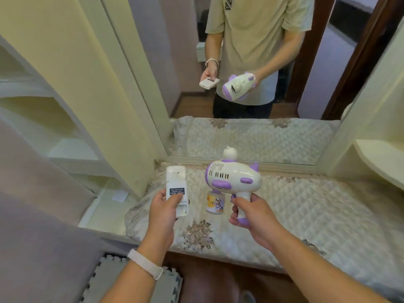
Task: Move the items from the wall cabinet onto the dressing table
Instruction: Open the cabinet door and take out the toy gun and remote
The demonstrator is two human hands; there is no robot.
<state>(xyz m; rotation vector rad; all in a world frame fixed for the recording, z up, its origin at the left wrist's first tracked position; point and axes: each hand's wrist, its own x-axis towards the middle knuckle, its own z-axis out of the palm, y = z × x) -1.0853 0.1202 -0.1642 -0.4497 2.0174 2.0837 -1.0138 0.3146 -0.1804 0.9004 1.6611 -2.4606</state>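
Two hands, both loaded. The left hand (pixel 162 212) grips the lower end of a white box (pixel 176 184), thumb laid across the dark label on its face and fingers curled round behind it. The box's long axis runs up and away towards the mirror (pixel 188 51). The right hand (pixel 251 212) is wrapped tight round the handle of a white and purple toy gun (pixel 231 177), with the handle pointing down and the barrel to the left, so its nose comes near the box without touching it. A small bottle (pixel 215 204) with a cartoon label hangs under the nose; it looks fixed to the gun, though I cannot be sure. Both things are held in the air over the dressing table (pixel 306 206), whose top is covered in a quilted, flowered cloth, and neither rests on it yet. The table lies straight below and a little ahead of both grips. The left hand is nearer the cloth's left edge and the open shelves (pixel 72 147) beyond it, while the right hand is over the middle. Judgement: carrying is done and setting down remains. The coming move looks like a plain lowering, box flat on its back, gun on its side.
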